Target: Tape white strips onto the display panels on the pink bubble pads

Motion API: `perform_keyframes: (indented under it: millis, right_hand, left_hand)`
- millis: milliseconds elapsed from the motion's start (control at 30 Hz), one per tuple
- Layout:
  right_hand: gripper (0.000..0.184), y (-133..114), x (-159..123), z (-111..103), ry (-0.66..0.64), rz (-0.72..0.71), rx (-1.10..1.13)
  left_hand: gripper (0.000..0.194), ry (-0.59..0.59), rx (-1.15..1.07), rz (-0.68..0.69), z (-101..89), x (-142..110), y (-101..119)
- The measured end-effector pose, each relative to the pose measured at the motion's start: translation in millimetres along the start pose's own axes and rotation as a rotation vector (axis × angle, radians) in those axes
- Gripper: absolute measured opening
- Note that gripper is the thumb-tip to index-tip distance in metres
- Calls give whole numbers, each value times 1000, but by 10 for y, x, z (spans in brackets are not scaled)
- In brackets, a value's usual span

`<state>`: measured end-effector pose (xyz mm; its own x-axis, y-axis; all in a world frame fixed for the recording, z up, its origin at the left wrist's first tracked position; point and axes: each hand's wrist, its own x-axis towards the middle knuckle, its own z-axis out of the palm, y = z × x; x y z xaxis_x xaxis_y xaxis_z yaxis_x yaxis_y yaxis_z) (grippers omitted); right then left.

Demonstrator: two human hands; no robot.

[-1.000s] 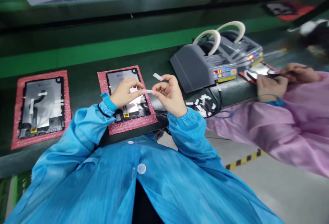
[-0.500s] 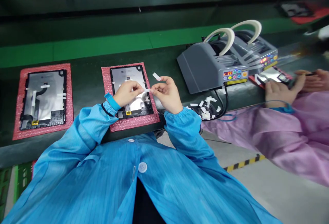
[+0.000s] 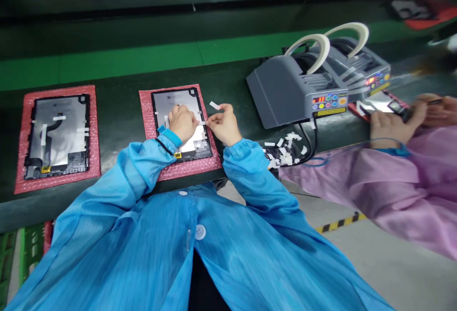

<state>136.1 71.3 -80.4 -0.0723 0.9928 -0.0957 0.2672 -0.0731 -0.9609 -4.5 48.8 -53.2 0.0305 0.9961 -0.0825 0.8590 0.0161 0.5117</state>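
Observation:
A tablet screen assembly (image 3: 167,100) with a silver back and black frame lies on pink bubble wrap (image 3: 210,161). Over it, my left hand (image 3: 183,123) is closed, fingers curled down, its fingertips at the left end of a short white tape strip (image 3: 202,123). My right hand (image 3: 226,124) pinches the strip's other end between thumb and finger, at the screen's right edge. A second tape piece (image 3: 214,105) sticks up from a fingertip of my right hand. How firmly the left fingertips grip the strip is hidden.
Another screen assembly (image 3: 73,111) lies on pink wrap at the left. Two grey tape dispensers (image 3: 278,92) with lit panels stand right of me. Tape scraps (image 3: 285,151) and cables lie before them. At far right, a co-worker's hands (image 3: 392,127) handle a device.
My left hand has moved right and turned down over the screen, covering more of it. My right hand has shifted slightly left, still with the strip and the second piece. The view shifted slightly.

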Motion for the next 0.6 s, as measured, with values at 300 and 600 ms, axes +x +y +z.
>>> perform_keyframes:
  millis: [300,600]
  right_hand:
    - [41,-17,70,-19,-45,2,-191]
    - [44,-79,106,-166,-75,17,-181]
  left_hand:
    - [19,-22,27,3,32,20,-14]
    - [12,23,7,-28,-46,49,-70]
